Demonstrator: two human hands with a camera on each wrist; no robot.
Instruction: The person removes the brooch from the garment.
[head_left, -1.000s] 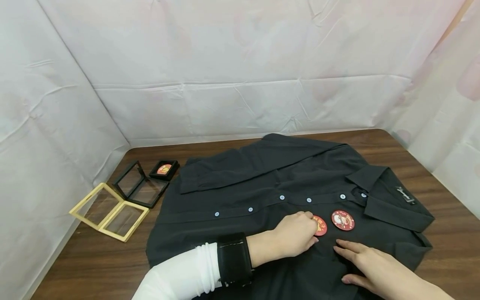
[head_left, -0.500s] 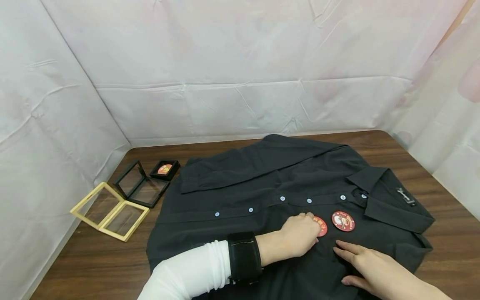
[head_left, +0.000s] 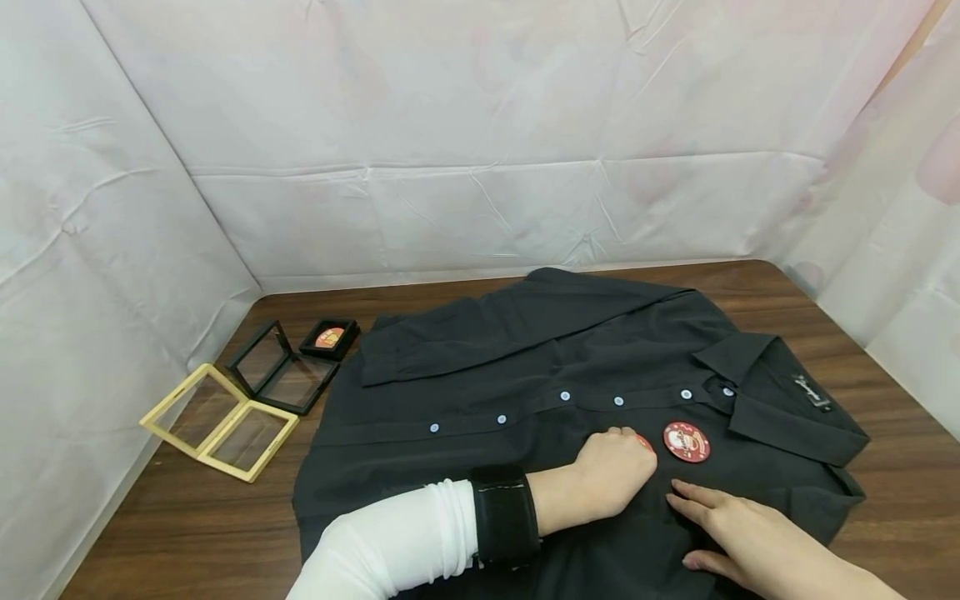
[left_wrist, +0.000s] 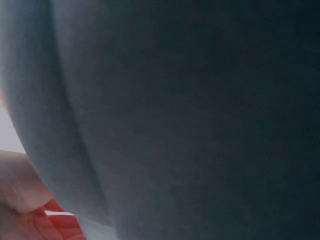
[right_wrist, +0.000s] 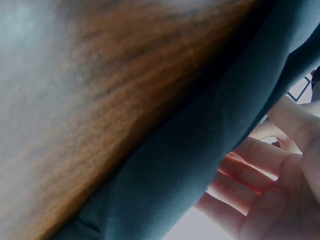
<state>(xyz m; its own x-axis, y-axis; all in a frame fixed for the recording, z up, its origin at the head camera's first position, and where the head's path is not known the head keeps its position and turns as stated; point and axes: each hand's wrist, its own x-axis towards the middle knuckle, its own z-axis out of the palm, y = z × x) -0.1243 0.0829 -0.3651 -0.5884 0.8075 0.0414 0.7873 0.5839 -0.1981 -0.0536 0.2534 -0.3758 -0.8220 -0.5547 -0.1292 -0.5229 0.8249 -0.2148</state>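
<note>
A black shirt [head_left: 465, 358] lies spread on the table, with two round badges on its front. The left hand [head_left: 615, 473] is curled over the red and yellow badge [head_left: 646, 442], gripping it at its left side; most of the badge and the fingertips are hidden. Beside it, to the right, the dark red badge [head_left: 686, 442] lies uncovered. Fingers spread, the right hand [head_left: 738, 529] rests on the cloth below that badge. In the left wrist view dark cloth fills most of the picture, and part of the hand [left_wrist: 20, 185] shows. The right wrist view shows the right hand [right_wrist: 275, 200] against cloth.
At the left of the wooden table [head_left: 150, 525] stand an open yellow frame case [head_left: 247, 407], an open black frame case [head_left: 300, 410] and a small black case [head_left: 347, 343] holding a badge. Pale curtains [head_left: 480, 125] hang behind and at both sides.
The left hand and forearm have shifted a little to the right, and the hand now covers more of the red and yellow badge. The right hand has stayed in place.
</note>
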